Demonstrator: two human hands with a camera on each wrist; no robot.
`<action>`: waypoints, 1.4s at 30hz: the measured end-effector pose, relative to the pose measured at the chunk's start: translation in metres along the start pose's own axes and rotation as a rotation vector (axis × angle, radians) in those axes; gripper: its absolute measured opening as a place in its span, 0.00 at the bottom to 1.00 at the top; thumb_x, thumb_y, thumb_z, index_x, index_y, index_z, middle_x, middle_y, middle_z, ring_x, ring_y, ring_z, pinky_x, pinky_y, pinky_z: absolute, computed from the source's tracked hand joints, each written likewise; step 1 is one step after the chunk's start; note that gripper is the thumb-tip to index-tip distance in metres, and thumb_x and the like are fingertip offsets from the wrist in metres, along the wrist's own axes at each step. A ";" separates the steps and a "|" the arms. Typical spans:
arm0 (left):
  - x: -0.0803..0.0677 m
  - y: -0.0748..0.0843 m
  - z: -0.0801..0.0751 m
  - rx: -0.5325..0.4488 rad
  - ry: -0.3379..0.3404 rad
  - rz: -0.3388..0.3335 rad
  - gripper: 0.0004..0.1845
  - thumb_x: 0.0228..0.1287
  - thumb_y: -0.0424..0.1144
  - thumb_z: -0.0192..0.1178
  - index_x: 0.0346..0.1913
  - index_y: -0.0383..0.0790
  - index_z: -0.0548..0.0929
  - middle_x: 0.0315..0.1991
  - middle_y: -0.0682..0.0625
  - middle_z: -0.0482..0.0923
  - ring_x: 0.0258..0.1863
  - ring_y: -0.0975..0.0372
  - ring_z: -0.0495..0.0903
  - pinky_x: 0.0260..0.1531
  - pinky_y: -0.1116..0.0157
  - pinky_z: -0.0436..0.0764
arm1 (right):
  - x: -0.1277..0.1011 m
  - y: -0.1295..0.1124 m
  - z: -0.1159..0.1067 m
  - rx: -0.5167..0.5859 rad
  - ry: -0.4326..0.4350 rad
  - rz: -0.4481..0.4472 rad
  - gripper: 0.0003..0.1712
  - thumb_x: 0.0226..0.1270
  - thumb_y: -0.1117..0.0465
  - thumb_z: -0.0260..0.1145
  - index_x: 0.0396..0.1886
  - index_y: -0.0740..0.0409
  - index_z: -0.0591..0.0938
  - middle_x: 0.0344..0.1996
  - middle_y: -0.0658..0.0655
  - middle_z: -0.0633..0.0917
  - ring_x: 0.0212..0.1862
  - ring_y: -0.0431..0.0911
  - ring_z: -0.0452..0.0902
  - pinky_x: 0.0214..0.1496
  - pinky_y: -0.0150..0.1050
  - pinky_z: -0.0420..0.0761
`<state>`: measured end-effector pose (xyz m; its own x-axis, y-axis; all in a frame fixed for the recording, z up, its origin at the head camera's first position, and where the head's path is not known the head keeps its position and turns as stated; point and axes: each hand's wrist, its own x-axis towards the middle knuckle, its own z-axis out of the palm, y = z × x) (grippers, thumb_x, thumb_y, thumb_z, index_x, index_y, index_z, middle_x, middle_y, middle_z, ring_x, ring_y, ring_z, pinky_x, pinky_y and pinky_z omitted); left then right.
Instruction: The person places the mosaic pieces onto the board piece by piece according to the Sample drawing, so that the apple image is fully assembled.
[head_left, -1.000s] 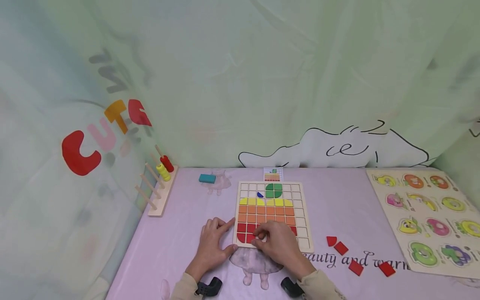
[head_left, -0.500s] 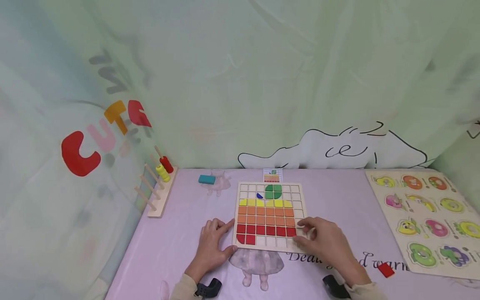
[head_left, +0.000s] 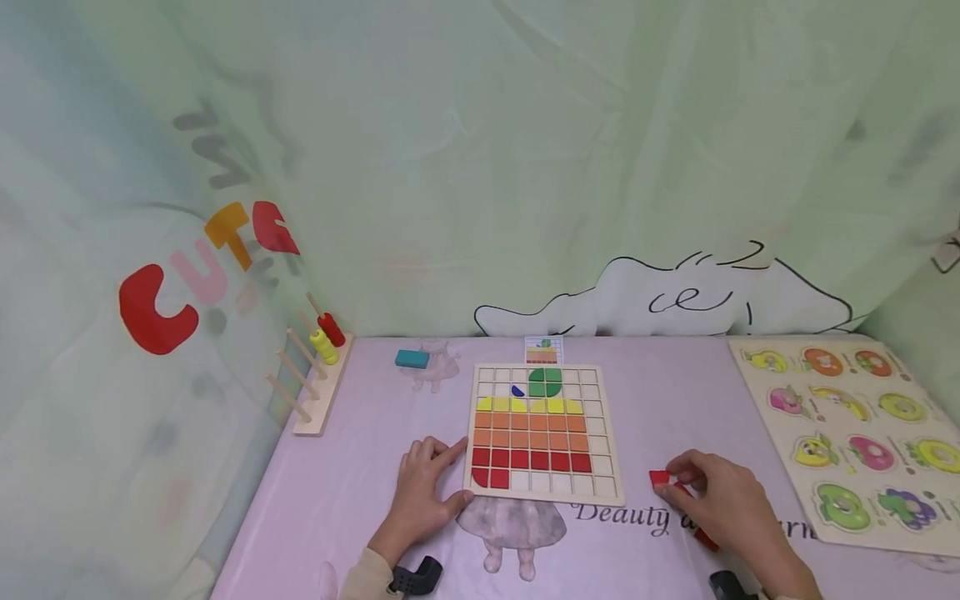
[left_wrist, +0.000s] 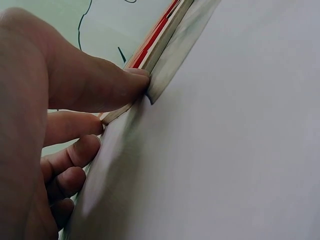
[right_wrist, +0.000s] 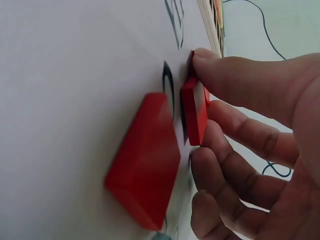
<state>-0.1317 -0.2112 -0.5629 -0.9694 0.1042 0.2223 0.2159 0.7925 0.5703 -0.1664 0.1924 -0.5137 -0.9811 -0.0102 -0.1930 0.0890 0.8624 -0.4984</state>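
My left hand lies at the near left corner of the wooden grid board; its thumb touches the front edge and its index finger the left side. Red, orange, yellow and green tiles fill parts of the grid. A small blue tile sits near the green ones. On the table right of the board, my right hand pinches a red square tile between thumb and fingers. A red rounded tile is close by its fingertips. Another red tile lies nearer the wrist, partly covered by the hand in the head view.
A small picture card lies behind the board. At the left stand a wooden peg rack with yellow and red beads and a teal block. A fruit puzzle board covers the right side. A curtain rises behind the table.
My right hand has moved right, off the board's bottom row and over to the loose red tiles, and has taken hold of one. My left hand has stayed at the board's corner.
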 end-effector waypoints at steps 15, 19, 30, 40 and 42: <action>-0.001 0.004 -0.001 0.002 -0.026 -0.038 0.39 0.49 0.43 0.75 0.70 0.48 0.83 0.44 0.56 0.72 0.47 0.64 0.64 0.50 0.57 0.66 | -0.002 -0.005 0.010 -0.002 0.011 -0.151 0.26 0.57 0.55 0.84 0.52 0.61 0.87 0.47 0.61 0.85 0.49 0.55 0.78 0.59 0.63 0.81; -0.002 0.005 -0.002 0.002 -0.029 -0.044 0.39 0.50 0.43 0.75 0.70 0.47 0.83 0.44 0.56 0.72 0.47 0.64 0.64 0.49 0.57 0.66 | -0.001 -0.007 0.010 0.005 0.007 -0.149 0.23 0.57 0.58 0.84 0.48 0.60 0.85 0.44 0.59 0.85 0.47 0.53 0.76 0.55 0.59 0.83; 0.000 0.004 -0.002 -0.005 -0.032 -0.043 0.38 0.50 0.43 0.74 0.71 0.47 0.82 0.44 0.57 0.72 0.47 0.64 0.64 0.50 0.57 0.65 | -0.007 -0.009 0.010 0.128 0.076 -0.236 0.17 0.62 0.63 0.80 0.46 0.54 0.82 0.31 0.48 0.83 0.31 0.39 0.74 0.32 0.31 0.75; -0.001 0.005 -0.002 0.019 -0.005 -0.009 0.38 0.50 0.42 0.75 0.69 0.46 0.83 0.43 0.56 0.72 0.46 0.64 0.64 0.48 0.58 0.65 | -0.006 -0.024 0.011 0.285 0.140 -0.213 0.18 0.58 0.58 0.84 0.46 0.55 0.88 0.32 0.51 0.90 0.30 0.38 0.80 0.35 0.30 0.81; 0.000 0.005 -0.002 0.014 0.001 -0.005 0.38 0.49 0.41 0.75 0.69 0.45 0.84 0.43 0.56 0.72 0.46 0.64 0.64 0.48 0.58 0.65 | -0.005 -0.030 0.014 0.329 0.121 -0.179 0.18 0.58 0.58 0.84 0.46 0.57 0.89 0.33 0.51 0.91 0.30 0.39 0.81 0.36 0.30 0.82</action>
<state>-0.1301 -0.2086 -0.5585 -0.9703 0.0999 0.2204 0.2098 0.8011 0.5606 -0.1621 0.1595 -0.5094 -0.9975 -0.0693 0.0130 -0.0547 0.6440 -0.7630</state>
